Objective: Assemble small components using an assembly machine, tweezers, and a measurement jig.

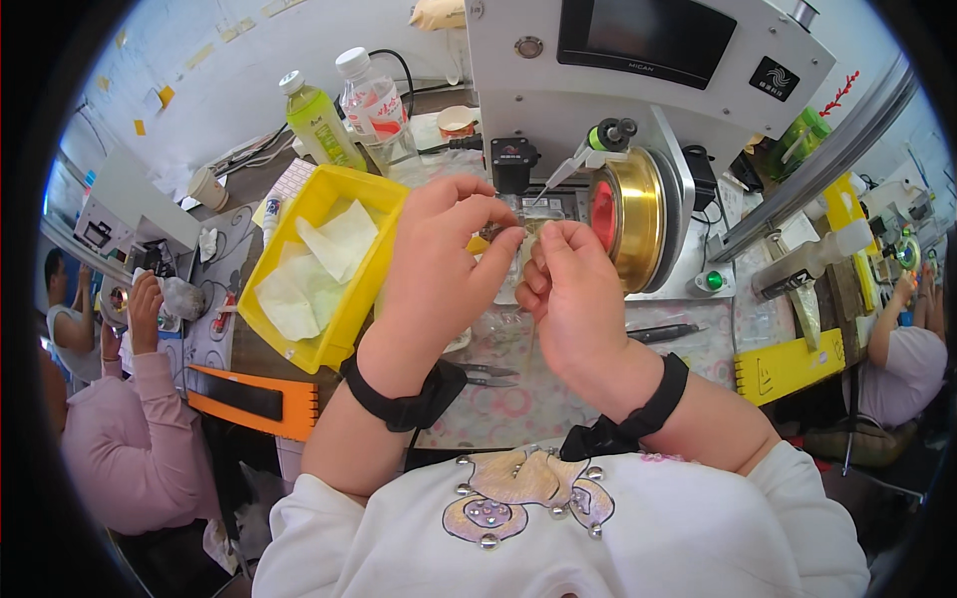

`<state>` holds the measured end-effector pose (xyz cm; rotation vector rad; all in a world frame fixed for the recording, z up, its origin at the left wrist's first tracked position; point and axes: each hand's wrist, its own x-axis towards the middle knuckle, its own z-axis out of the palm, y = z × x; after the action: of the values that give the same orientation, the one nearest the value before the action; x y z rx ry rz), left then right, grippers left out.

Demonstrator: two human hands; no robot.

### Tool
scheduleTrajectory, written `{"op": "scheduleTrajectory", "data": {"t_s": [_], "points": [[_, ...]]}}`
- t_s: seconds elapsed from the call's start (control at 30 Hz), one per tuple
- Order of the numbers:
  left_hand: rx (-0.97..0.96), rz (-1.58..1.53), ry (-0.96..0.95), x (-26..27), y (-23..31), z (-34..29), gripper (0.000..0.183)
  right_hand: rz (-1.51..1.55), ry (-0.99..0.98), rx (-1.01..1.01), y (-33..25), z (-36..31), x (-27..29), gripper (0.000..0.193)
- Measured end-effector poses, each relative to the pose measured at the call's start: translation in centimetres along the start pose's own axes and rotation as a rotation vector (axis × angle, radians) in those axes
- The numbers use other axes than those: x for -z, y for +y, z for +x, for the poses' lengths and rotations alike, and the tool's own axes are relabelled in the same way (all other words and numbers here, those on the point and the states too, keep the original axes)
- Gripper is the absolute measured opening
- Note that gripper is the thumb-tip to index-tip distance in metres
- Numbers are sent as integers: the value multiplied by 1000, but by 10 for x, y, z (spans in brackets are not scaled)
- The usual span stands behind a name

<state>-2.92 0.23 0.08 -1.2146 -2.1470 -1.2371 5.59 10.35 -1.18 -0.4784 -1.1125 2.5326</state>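
Note:
My left hand is raised in front of the machine, its thumb and index finger pinched together. Whatever lies between those fingertips is too small to make out. Close beside it, my right hand is closed, thumb against curled fingers, around something thin that I cannot name. The fingertips of both hands nearly meet below the machine's slender metal arm. To their right is a gold-coloured drum with a red centre. Black bands circle both my wrists.
A yellow bin with white wipes stands left. Behind it are a green bottle and a clear bottle. Tweezers and a black tool lie on the patterned table. The white machine rises ahead. Co-workers sit on both sides.

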Motion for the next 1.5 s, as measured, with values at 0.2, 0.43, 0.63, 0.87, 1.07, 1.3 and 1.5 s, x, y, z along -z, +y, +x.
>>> {"op": "scheduleTrajectory", "data": {"t_s": [0.2,0.43,0.63,0.87,1.07,1.3,1.5], "points": [[-40,25,-14,-5,-2,0,10,12,25,25,1,1,-2,12],[148,-185,-55,-9,-3,2,7,-10,14,32,5,4,0,13],[157,-251,-102,-9,-8,2,7,-36,-5,62,5,4,4,12],[-8,-223,-25,-10,-16,-6,10,0,-13,-37,4,3,10,13],[-249,-92,39,-8,-18,-2,13,-27,-79,-33,3,5,14,8],[-273,26,67,-10,-17,-3,15,-170,-142,140,5,6,14,4],[-252,22,115,-11,-13,-6,16,-156,-169,180,9,6,18,8]]}}
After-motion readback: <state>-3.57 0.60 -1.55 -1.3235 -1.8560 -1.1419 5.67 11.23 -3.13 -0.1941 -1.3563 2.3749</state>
